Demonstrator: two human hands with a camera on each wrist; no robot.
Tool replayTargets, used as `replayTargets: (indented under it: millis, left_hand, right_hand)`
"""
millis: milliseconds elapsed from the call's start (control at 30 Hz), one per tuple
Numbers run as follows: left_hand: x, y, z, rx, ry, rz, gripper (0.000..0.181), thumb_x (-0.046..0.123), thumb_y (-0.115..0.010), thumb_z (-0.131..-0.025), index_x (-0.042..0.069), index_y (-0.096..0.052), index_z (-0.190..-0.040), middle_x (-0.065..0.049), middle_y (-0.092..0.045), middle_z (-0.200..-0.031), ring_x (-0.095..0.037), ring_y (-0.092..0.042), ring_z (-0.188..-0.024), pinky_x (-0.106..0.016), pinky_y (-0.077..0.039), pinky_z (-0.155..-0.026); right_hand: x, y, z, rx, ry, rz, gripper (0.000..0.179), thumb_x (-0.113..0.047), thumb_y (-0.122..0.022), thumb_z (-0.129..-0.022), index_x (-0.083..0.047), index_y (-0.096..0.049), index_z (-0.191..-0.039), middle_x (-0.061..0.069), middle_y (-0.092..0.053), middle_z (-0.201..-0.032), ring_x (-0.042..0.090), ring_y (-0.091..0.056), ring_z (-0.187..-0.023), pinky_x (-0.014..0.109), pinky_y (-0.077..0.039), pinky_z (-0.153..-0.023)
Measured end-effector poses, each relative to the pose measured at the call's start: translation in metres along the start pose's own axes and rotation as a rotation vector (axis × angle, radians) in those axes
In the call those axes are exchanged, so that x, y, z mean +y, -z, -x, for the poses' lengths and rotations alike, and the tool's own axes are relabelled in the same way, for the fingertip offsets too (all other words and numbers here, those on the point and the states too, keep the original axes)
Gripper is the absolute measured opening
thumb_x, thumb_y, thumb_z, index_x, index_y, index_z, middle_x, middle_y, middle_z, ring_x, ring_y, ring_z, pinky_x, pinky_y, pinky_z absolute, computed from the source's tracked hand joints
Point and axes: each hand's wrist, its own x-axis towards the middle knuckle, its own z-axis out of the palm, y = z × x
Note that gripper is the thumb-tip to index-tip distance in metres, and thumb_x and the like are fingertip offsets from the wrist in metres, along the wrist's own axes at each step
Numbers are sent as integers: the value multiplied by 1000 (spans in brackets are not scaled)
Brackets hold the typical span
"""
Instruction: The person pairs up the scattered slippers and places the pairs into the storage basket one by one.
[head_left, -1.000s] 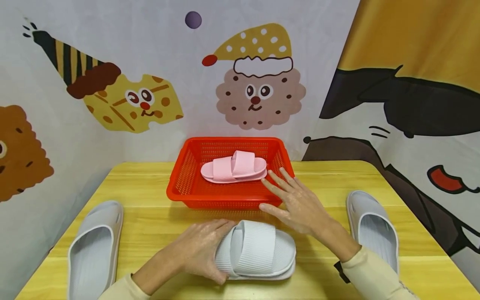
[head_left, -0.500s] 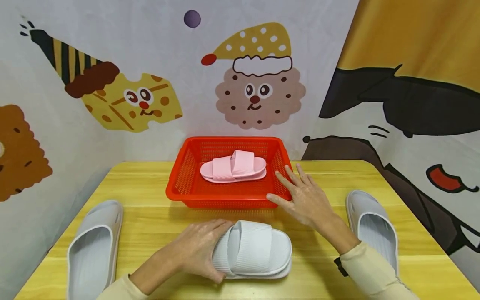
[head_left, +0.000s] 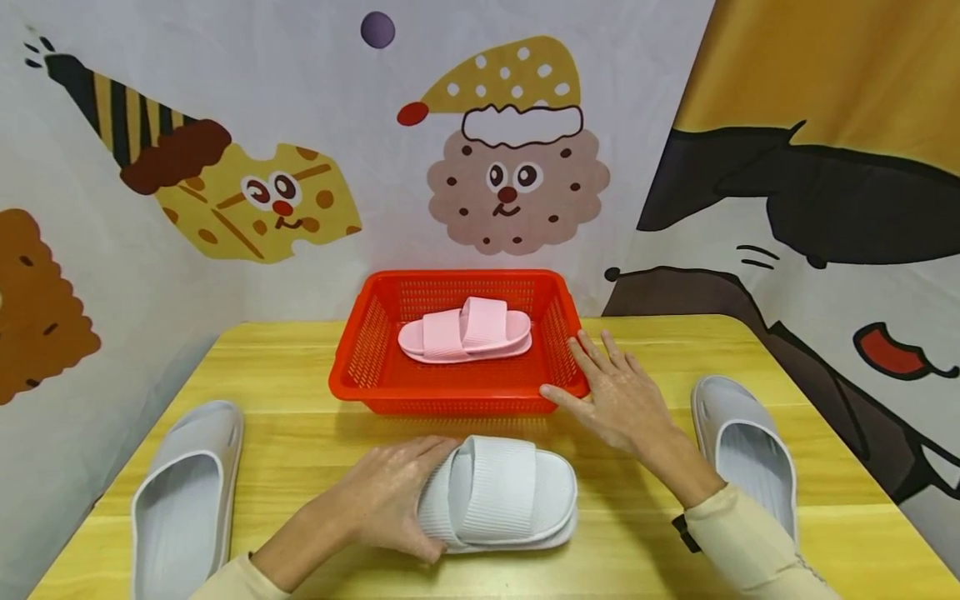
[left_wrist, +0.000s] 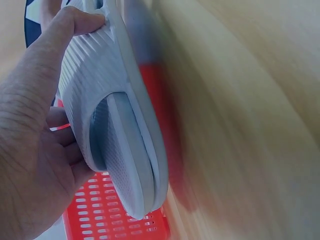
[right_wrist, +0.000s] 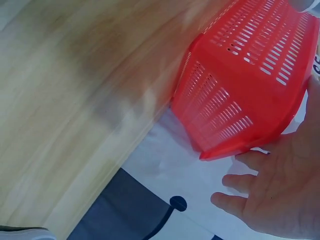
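Slippers (head_left: 498, 492) — pale-grey, ribbed, rubbery, nested — call for even pressure from the gripping left hand (head_left: 390, 498); the right hand (head_left: 624, 402) spreads its fingers beside the red perforated plastic basket (head_left: 450, 392) near the table's (head_left: 667, 346) back edge.

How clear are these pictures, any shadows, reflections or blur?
Head view: evenly lit and mostly sharp, with a soft shadow on the wooden tabletop below the right hand; left wrist view: hazy, with a blurred smear, likely reflecting the red basket, beside the white slippers; right wrist view: soft detail, a dim smudge on the wooden tabletop beside the red basket.
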Motion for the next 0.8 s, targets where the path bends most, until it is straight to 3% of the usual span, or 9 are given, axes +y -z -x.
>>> replayTargets:
  millis: [800]
  left_hand:
    - [-5, 9, 0, -5, 29, -2, 115, 61, -86, -52, 8, -49, -148, -5, -59, -138, -21, -59, -120, -44, -53, -94]
  right_hand:
    - [1, -1, 0, -12, -12, -33, 103, -81, -33, -91, -3, -27, -159, 13, -21, -165, 37, -4, -153, 61, -10, -118]
